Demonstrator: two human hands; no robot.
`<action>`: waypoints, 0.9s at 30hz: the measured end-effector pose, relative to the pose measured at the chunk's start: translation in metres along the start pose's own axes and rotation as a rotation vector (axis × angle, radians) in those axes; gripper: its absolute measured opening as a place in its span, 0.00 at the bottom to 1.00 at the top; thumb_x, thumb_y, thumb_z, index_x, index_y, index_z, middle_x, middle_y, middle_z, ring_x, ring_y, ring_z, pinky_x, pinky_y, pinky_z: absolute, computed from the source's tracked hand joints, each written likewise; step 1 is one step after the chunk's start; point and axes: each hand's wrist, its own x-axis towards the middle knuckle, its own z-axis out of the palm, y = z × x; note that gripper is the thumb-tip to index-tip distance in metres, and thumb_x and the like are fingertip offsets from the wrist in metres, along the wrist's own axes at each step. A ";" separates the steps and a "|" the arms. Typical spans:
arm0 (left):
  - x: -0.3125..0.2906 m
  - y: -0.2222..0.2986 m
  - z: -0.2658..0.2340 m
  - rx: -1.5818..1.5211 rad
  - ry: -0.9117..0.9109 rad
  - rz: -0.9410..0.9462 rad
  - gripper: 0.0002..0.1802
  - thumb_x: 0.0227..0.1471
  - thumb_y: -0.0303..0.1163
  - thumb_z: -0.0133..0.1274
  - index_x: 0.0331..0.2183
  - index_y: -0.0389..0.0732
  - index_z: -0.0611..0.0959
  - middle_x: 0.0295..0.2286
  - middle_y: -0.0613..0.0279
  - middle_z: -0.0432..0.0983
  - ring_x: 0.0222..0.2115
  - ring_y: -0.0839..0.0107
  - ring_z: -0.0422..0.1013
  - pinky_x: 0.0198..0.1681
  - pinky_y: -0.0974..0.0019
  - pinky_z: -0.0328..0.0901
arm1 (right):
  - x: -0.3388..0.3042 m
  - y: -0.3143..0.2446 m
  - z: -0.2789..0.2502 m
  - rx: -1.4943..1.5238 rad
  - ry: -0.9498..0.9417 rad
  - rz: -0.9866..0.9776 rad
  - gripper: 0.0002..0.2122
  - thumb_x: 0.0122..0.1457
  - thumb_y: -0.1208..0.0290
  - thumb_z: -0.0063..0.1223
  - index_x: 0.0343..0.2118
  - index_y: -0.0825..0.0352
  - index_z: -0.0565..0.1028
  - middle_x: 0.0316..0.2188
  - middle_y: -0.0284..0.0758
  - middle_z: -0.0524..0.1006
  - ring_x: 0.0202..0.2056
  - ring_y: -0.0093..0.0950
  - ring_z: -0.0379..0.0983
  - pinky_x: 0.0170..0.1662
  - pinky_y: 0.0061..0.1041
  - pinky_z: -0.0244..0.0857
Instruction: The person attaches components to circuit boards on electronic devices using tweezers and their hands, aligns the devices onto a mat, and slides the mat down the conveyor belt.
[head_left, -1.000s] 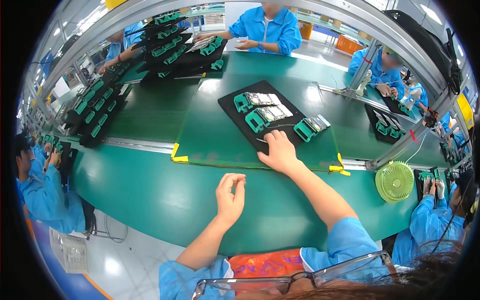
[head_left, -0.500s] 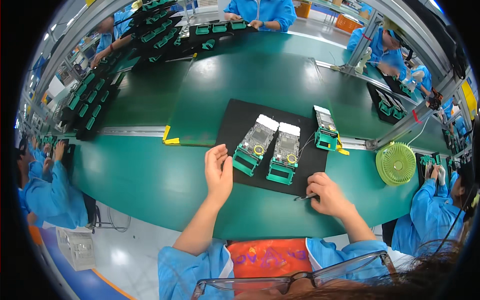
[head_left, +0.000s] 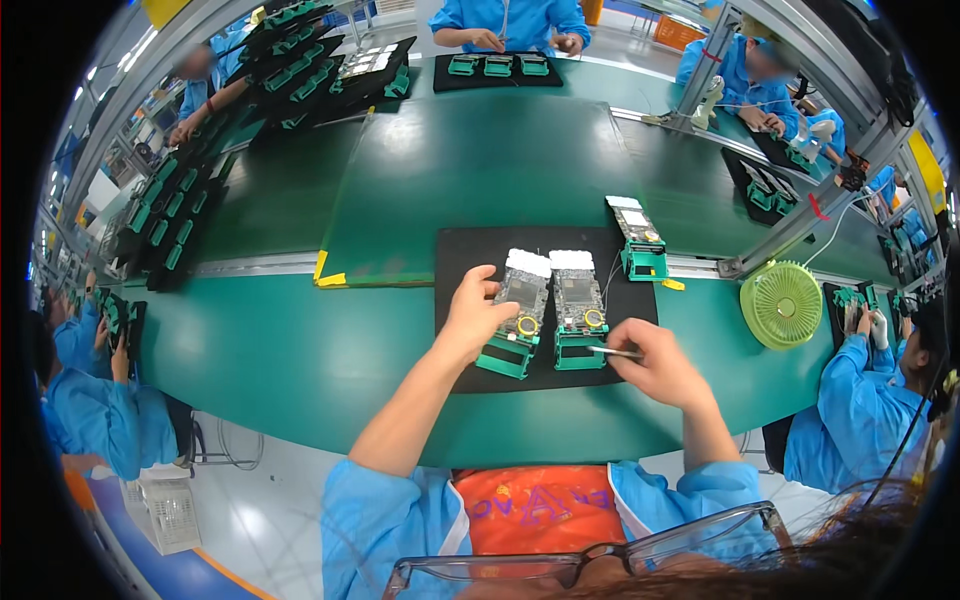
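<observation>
I record bright lighting, pale glare on the floor, strong fisheye bending toward the rim, blackened corners.

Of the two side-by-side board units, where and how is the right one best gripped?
Probably by the green frame at its near end, thumb and fingers on its two sides, coming from the person's side. That end points toward the person, with the exposed circuit board beyond it. The thin tool in the right hand would likely need clearing first.
</observation>
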 end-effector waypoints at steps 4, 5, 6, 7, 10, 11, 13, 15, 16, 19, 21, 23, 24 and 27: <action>-0.022 0.017 -0.023 -0.416 -0.081 -0.082 0.34 0.43 0.16 0.54 0.54 0.27 0.64 0.45 0.47 0.71 0.44 0.65 0.71 0.46 0.65 0.68 | 0.018 -0.016 0.030 0.700 -0.141 0.122 0.04 0.58 0.76 0.49 0.36 0.67 0.69 0.29 0.30 0.73 0.27 0.17 0.68 0.27 0.18 0.61; -0.030 0.025 -0.027 -0.558 -0.160 -0.078 0.32 0.43 0.15 0.53 0.53 0.27 0.66 0.45 0.50 0.72 0.44 0.66 0.72 0.46 0.66 0.68 | 0.026 -0.015 0.033 0.777 -0.272 0.222 0.05 0.59 0.75 0.49 0.38 0.68 0.69 0.28 0.31 0.74 0.25 0.15 0.67 0.24 0.17 0.59; -0.044 0.038 -0.029 -0.597 -0.155 -0.059 0.28 0.43 0.13 0.50 0.50 0.28 0.70 0.43 0.52 0.73 0.42 0.69 0.72 0.46 0.67 0.69 | 0.034 -0.016 0.038 0.855 -0.414 0.316 0.07 0.60 0.73 0.49 0.40 0.68 0.69 0.27 0.32 0.75 0.23 0.14 0.66 0.22 0.15 0.56; -0.054 0.041 -0.028 -0.588 -0.157 -0.059 0.28 0.43 0.13 0.50 0.50 0.28 0.70 0.43 0.52 0.73 0.42 0.69 0.72 0.46 0.67 0.69 | 0.039 -0.015 0.043 0.862 -0.410 0.310 0.07 0.60 0.73 0.49 0.40 0.68 0.69 0.27 0.32 0.75 0.23 0.14 0.66 0.22 0.15 0.56; -0.082 0.043 -0.023 -0.624 -0.149 0.018 0.25 0.44 0.12 0.50 0.47 0.31 0.71 0.43 0.54 0.73 0.43 0.70 0.72 0.47 0.66 0.68 | 0.055 -0.008 0.062 1.285 -0.239 0.339 0.05 0.62 0.72 0.50 0.36 0.65 0.68 0.29 0.35 0.77 0.20 0.14 0.68 0.16 0.11 0.51; -0.087 0.040 -0.023 -0.618 -0.152 0.017 0.25 0.44 0.12 0.50 0.47 0.31 0.71 0.43 0.54 0.73 0.43 0.70 0.72 0.47 0.66 0.68 | 0.057 -0.006 0.061 1.291 -0.236 0.337 0.05 0.62 0.72 0.50 0.36 0.65 0.68 0.29 0.35 0.77 0.20 0.14 0.68 0.16 0.11 0.51; -0.093 0.035 -0.021 -0.596 -0.133 0.049 0.24 0.45 0.12 0.50 0.47 0.32 0.70 0.43 0.54 0.73 0.43 0.70 0.72 0.47 0.67 0.68 | 0.060 -0.006 0.053 1.407 -0.016 0.344 0.03 0.62 0.74 0.48 0.34 0.64 0.68 0.31 0.37 0.78 0.24 0.16 0.73 0.17 0.11 0.51; -0.095 0.034 -0.017 -0.581 -0.127 0.057 0.21 0.48 0.14 0.49 0.47 0.31 0.71 0.42 0.54 0.73 0.42 0.71 0.72 0.46 0.68 0.68 | 0.057 -0.004 0.050 1.428 0.053 0.316 0.02 0.62 0.75 0.49 0.36 0.64 0.68 0.33 0.40 0.78 0.23 0.16 0.71 0.17 0.10 0.50; -0.095 0.034 -0.016 -0.569 -0.107 0.045 0.19 0.50 0.15 0.48 0.47 0.31 0.71 0.41 0.54 0.74 0.41 0.72 0.73 0.46 0.68 0.68 | 0.054 -0.006 0.049 1.368 0.120 0.296 0.03 0.62 0.74 0.49 0.36 0.64 0.68 0.33 0.40 0.78 0.24 0.16 0.72 0.17 0.10 0.50; -0.091 0.031 -0.009 -0.533 -0.076 0.043 0.16 0.54 0.17 0.46 0.46 0.30 0.73 0.39 0.56 0.76 0.39 0.74 0.73 0.44 0.70 0.68 | 0.046 -0.001 0.050 1.289 0.206 0.177 0.03 0.62 0.73 0.50 0.36 0.65 0.70 0.32 0.39 0.78 0.26 0.18 0.74 0.17 0.12 0.51; -0.090 0.031 -0.004 -0.509 -0.055 0.051 0.14 0.56 0.19 0.46 0.45 0.29 0.74 0.38 0.56 0.77 0.38 0.75 0.73 0.44 0.71 0.68 | 0.039 -0.008 0.047 1.148 0.226 0.100 0.02 0.59 0.75 0.53 0.32 0.66 0.74 0.29 0.37 0.78 0.26 0.18 0.74 0.20 0.12 0.55; -0.096 0.034 0.004 -0.414 -0.005 0.120 0.12 0.57 0.20 0.47 0.43 0.30 0.77 0.37 0.58 0.77 0.38 0.76 0.73 0.41 0.73 0.68 | 0.030 -0.016 0.049 0.950 0.236 0.063 0.02 0.57 0.76 0.55 0.30 0.68 0.75 0.27 0.36 0.78 0.25 0.17 0.73 0.21 0.12 0.57; -0.098 0.035 0.008 -0.414 0.004 0.108 0.12 0.57 0.20 0.47 0.43 0.30 0.77 0.37 0.58 0.77 0.38 0.76 0.73 0.41 0.73 0.68 | 0.027 -0.021 0.050 0.749 0.247 0.013 0.01 0.55 0.78 0.57 0.28 0.69 0.77 0.25 0.34 0.78 0.25 0.17 0.72 0.23 0.13 0.59; -0.101 0.037 0.021 -0.242 0.052 0.171 0.10 0.55 0.19 0.48 0.40 0.30 0.79 0.37 0.58 0.77 0.38 0.76 0.73 0.40 0.73 0.69 | 0.023 -0.037 0.059 0.415 0.346 -0.165 0.01 0.51 0.81 0.59 0.26 0.70 0.78 0.23 0.32 0.78 0.23 0.15 0.70 0.25 0.13 0.61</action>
